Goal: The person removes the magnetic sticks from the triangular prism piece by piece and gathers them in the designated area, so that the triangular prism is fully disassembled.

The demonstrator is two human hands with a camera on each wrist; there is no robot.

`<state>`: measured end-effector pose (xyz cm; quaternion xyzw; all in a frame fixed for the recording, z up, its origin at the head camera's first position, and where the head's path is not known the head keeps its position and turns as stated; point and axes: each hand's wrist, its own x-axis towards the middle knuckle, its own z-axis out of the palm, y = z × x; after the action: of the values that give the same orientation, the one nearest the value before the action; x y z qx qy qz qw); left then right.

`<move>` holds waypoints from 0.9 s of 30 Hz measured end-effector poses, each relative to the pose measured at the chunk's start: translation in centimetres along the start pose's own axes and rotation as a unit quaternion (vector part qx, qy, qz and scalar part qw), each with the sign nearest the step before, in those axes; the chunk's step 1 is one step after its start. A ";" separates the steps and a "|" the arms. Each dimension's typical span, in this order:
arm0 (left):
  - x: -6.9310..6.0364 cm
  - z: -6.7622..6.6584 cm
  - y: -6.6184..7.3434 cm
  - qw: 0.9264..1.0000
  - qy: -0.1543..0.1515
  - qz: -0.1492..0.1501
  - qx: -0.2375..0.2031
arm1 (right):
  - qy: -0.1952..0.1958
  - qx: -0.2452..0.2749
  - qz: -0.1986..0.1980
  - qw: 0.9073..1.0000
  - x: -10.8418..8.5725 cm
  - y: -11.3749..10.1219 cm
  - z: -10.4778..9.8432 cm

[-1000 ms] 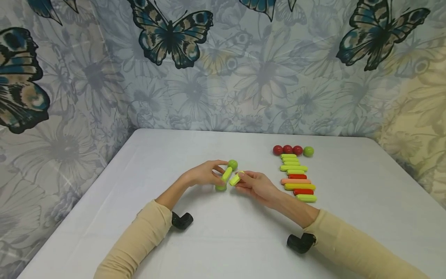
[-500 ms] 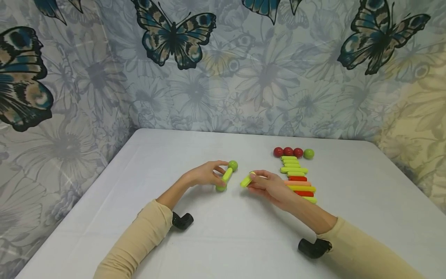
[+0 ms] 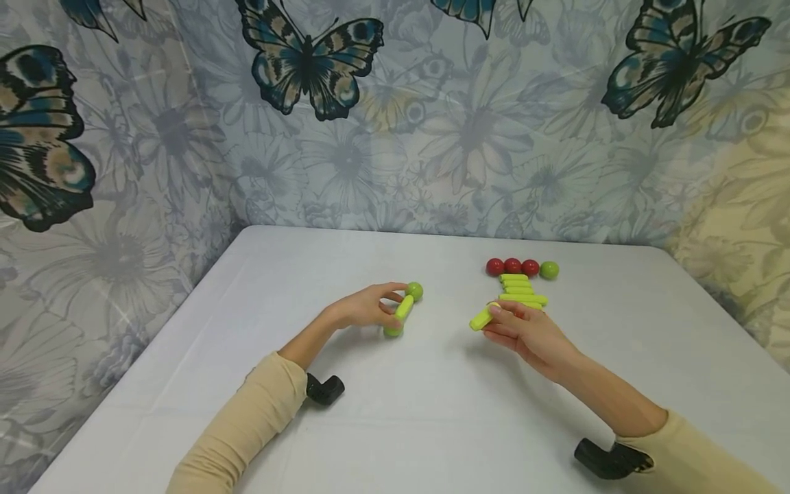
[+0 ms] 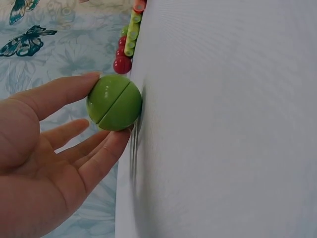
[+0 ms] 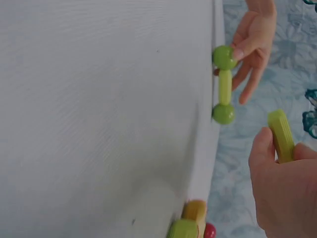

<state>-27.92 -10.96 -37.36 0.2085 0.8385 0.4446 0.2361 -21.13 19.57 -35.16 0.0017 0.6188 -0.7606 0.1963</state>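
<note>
My left hand (image 3: 364, 307) pinches the near green ball (image 4: 114, 101) between thumb and fingers. A yellow-green stick (image 3: 404, 309) runs from that ball to a second green ball (image 3: 415, 291), giving a dumbbell shape. In the right wrist view the stick (image 5: 225, 87) stands between both balls. Further right, my right hand (image 3: 533, 336) pinches a separate short yellow-green stick (image 3: 481, 319) between thumb and fingers, above the table and apart from the dumbbell shape. Behind this hand lies a row of sticks (image 3: 515, 289); its nearer part is hidden in the head view.
Red balls (image 3: 513, 266) and one green ball (image 3: 549, 270) lie in a line at the back right of the white table (image 3: 370, 425). A patterned butterfly cloth (image 3: 432, 137) hangs behind the table. Black wrist cameras (image 3: 325, 390) sit at both sleeves.
My right hand has moved right with its yellow-green stick, away from the dumbbell shape, and now covers the red, orange and yellow sticks. My left hand stays almost still, holding the ball.
</note>
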 end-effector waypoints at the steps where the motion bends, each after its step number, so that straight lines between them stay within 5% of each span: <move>1: 0.0 0.0 0.0 1.000 -0.001 0.000 0.001 | 0.002 -0.001 -0.001 1.000 -0.3 0.0 -0.4; 12: 0.0 0.1 0.1 1.000 0.002 -0.004 0.002 | 0.025 -0.016 0.010 0.999 -2.6 0.1 -3.6; 27: 0.0 0.0 -0.1 1.000 -0.001 -0.010 0.006 | 0.047 -0.046 0.073 0.995 -4.6 0.8 -6.4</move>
<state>-27.99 -11.01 -37.44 0.2018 0.8428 0.4373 0.2402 -18.21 26.82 -36.32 0.0735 0.6600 -0.7138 0.2223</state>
